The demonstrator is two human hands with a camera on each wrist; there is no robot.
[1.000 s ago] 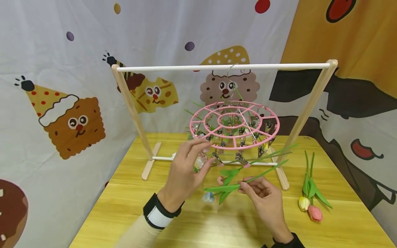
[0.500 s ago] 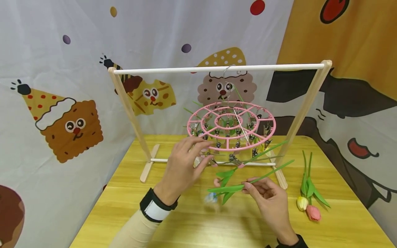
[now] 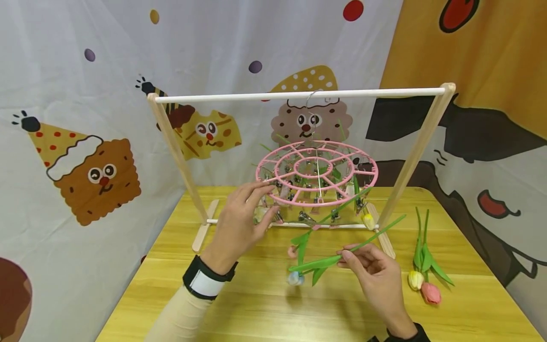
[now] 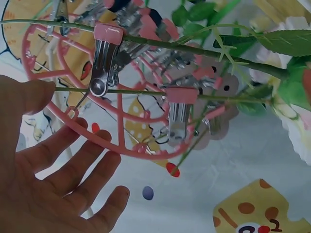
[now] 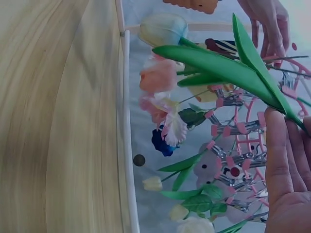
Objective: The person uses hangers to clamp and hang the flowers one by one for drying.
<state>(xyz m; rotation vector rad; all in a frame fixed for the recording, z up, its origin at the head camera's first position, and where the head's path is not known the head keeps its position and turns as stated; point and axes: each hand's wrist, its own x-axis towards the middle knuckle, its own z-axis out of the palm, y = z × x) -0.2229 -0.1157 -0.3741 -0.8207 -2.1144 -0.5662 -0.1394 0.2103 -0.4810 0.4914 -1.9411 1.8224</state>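
Observation:
A round pink clip hanger (image 3: 299, 204) hangs from the rack's white top bar, with artificial flowers held in its metal clips (image 4: 101, 63). My left hand (image 3: 235, 223) is at its left front rim, fingers spread and slightly bent. In the left wrist view the fingertips lie along the rim, and the thumb is beside a thin green stem (image 4: 141, 91). Below the hanger's front right, my right hand (image 3: 378, 280) pinches the stem of a pale blue tulip (image 3: 296, 278), its bloom pointing left. Behind that tulip, a clipped flower with a peach bloom (image 3: 292, 251) slants downward.
A yellow tulip (image 3: 415, 280) and a pink tulip (image 3: 430, 293) lie on the wooden table (image 3: 265, 313) at the right. The rack's wooden legs (image 3: 423, 137) flank the hanger, and a low white bar joins them. A printed cloth (image 3: 213, 42) hangs behind.
The hanger has turned, its near side moving left along with the clipped peach flower. My left hand has shifted left with the rim. My right hand still holds the blue tulip.

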